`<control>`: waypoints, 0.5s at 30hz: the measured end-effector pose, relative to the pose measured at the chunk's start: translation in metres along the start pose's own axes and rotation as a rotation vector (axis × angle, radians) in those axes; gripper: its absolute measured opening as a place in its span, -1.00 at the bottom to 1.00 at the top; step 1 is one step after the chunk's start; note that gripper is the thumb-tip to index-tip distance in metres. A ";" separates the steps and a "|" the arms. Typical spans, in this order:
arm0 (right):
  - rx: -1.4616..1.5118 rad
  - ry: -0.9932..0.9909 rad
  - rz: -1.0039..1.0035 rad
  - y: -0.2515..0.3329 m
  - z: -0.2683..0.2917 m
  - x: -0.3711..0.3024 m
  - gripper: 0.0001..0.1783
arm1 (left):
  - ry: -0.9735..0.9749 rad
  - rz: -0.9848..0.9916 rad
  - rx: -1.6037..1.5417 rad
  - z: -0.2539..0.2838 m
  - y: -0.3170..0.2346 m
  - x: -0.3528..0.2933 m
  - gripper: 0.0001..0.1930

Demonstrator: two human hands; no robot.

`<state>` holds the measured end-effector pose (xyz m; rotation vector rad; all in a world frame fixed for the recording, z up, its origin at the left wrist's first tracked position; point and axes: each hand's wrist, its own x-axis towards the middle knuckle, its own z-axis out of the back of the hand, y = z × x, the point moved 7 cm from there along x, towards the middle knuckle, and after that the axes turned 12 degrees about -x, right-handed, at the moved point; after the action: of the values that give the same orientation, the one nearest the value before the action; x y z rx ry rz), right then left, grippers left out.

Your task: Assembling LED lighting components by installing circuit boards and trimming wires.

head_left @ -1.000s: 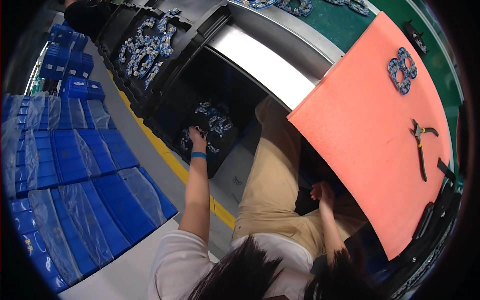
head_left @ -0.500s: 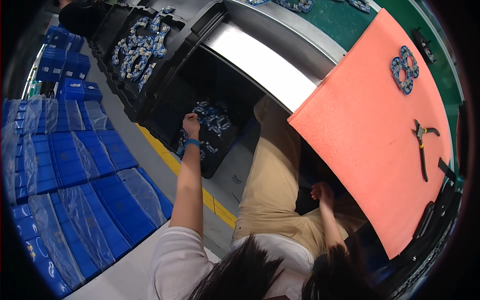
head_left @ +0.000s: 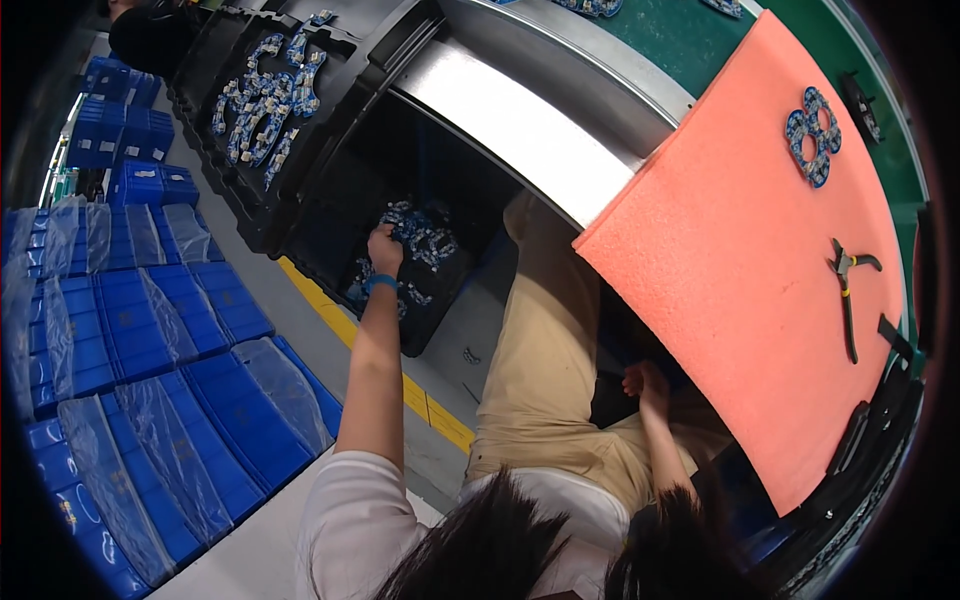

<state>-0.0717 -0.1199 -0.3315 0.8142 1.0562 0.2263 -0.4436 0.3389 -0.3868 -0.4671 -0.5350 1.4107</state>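
Note:
My left hand (head_left: 385,250) reaches down into a low black tray (head_left: 425,315), with its fingers curled at the edge of a pile of small blue-and-white circuit boards (head_left: 432,245). What sits between those fingers, if anything, is hidden. Over my lap, beside the pink mat's near edge, my right hand (head_left: 648,388) hangs with loosely bent fingers and nothing visible in it. On the pink mat (head_left: 720,220) lie a figure-eight-shaped circuit board (head_left: 811,137) and a pair of cutting pliers (head_left: 847,290) with black-and-yellow handles.
A higher black tray (head_left: 215,165) at far left carries several curved circuit boards (head_left: 270,105). Blue crates (head_left: 215,390) with clear plastic film stand along the left. A metal ledge (head_left: 530,110) runs above the low tray. One small piece (head_left: 471,355) lies on the floor.
My left hand has dipped slightly lower in the tray and now meets the edge of the board pile. My right hand stays where it was.

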 end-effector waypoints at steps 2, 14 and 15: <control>-0.005 -0.013 0.003 0.000 0.002 -0.001 -0.58 | 0.075 0.015 0.018 -0.006 -0.007 -0.002 -0.70; -0.014 -0.032 0.018 0.000 0.001 -0.002 -0.57 | 0.214 -0.163 0.351 0.004 -0.057 -0.017 -0.72; -0.016 -0.035 0.016 -0.001 0.002 -0.002 -0.57 | 0.215 -0.212 0.363 0.004 -0.059 -0.018 -0.76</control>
<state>-0.0713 -0.1226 -0.3299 0.8096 1.0142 0.2331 -0.4005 0.3151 -0.3497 -0.2562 -0.1424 1.2024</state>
